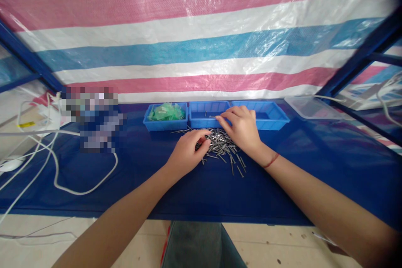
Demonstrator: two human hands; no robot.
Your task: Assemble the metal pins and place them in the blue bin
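Just in front of the middle bin (207, 124) lies a loose heap of nails (223, 145) on the table (282, 176). The left hand (187, 151) rests on the heap's near-left edge, fingers curled narrow, pinching a few nails. The right hand (241, 127) reaches to the bin's front rim, thumb and forefinger closed on one nail (212, 116). Left of that bin stands a bin of green pieces (165, 125).

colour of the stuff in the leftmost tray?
Green: the green pieces fill the leftmost blue tray. Seen in the head view, the only one.
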